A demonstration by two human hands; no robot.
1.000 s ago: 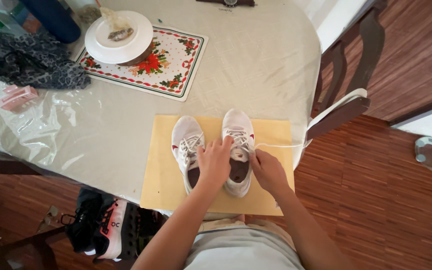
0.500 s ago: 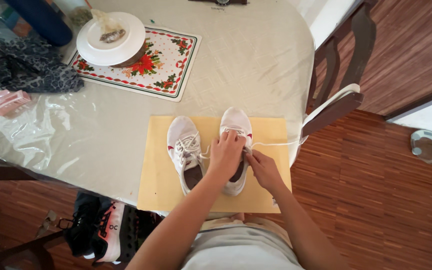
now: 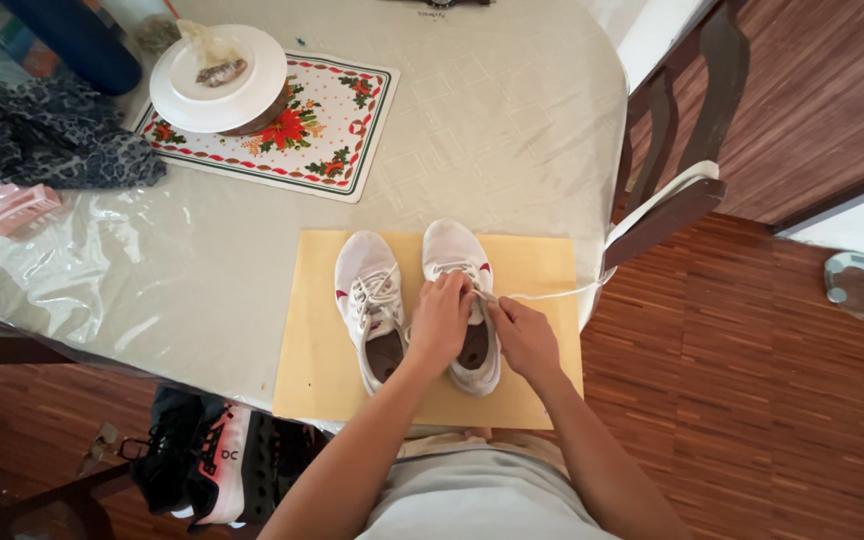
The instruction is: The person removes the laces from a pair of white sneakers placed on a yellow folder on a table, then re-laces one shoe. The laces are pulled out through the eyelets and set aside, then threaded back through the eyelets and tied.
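I see my left hand [image 3: 439,318] resting on the right shoe [image 3: 460,262], fingers closed on its laces, while my right hand [image 3: 522,335] pinches a lace end [image 3: 562,293] running right. Both shoes sit on a yellow mat [image 3: 322,350] at the worktop's [image 3: 492,130] near edge, the left shoe [image 3: 369,290] just beside.

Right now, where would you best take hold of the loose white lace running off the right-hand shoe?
Probably close to the eyelets, where the right hand meets it. The lace trails right across the yellow mat to the table edge, so coming from the right side keeps clear of the left hand resting on the white shoe.
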